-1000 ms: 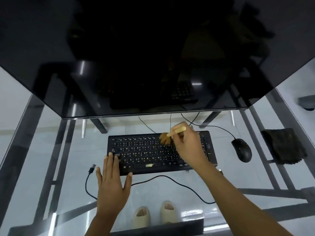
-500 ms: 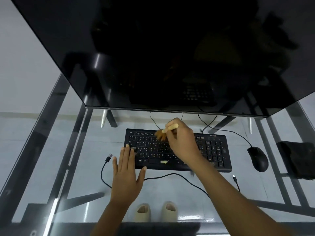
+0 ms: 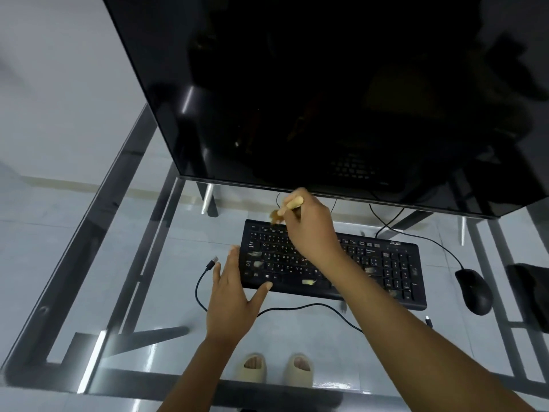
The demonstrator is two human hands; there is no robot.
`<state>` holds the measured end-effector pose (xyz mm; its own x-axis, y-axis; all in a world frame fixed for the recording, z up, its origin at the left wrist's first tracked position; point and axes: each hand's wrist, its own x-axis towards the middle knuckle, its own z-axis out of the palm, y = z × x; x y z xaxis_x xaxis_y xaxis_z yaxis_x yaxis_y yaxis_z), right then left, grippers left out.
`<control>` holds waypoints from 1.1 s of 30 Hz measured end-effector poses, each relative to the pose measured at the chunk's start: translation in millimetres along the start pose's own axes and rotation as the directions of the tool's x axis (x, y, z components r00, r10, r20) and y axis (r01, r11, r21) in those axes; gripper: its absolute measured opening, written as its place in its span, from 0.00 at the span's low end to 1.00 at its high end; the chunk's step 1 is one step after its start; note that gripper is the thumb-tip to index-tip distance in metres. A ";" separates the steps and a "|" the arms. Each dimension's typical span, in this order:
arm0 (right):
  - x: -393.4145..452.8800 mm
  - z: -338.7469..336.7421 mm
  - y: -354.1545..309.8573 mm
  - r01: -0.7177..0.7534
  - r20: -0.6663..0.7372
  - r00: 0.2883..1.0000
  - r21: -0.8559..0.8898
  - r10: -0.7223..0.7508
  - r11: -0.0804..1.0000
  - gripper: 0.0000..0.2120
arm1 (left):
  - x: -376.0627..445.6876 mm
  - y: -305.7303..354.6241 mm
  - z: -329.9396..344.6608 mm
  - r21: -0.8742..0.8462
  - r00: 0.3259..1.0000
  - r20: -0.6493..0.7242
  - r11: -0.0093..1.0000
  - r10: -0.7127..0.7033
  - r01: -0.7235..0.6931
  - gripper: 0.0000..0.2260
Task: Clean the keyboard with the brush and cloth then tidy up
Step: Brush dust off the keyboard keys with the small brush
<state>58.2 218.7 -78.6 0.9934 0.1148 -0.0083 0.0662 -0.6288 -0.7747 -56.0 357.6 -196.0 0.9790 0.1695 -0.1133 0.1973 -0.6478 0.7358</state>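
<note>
Brush has swept leftward to keyboard's top-left keys.

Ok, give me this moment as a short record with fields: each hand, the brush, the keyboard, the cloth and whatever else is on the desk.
right hand: grips the brush handle over the keyboard's far left part
brush: bristles at the top key row
left hand: fingers straight, thumb on the keyboard's near left edge
keyboard: black, pale debris bits on the keys
cloth: dark, at the desk's right edge, untouched
mouse: right of the keyboard
cable: loose, unplugged end left of the keyboard
desk: glass top
</note>
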 end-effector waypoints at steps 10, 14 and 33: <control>4.4 23.0 -13.1 -0.022 0.222 0.975 0.009 0.020 1.000 0.02 | -4.5 1.8 -5.7 -0.001 1.000 0.000 1.000 -0.028 0.028 0.42; 2.8 9.7 -5.9 0.030 0.036 0.999 -0.033 -0.029 0.999 0.02 | -4.2 0.2 -6.9 -0.015 1.000 0.009 1.000 -0.015 0.016 0.43; -29.5 -38.1 32.9 -0.088 0.046 0.995 -0.100 0.092 0.991 0.02 | -3.4 3.4 -8.0 -0.011 0.999 0.004 0.999 -0.037 0.037 0.42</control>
<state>34.6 165.4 -79.8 0.9898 0.0913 -0.1089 -0.0120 -0.7101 -0.7040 -59.0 360.8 -187.7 0.9713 0.1904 -0.1427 0.2326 -0.6332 0.7382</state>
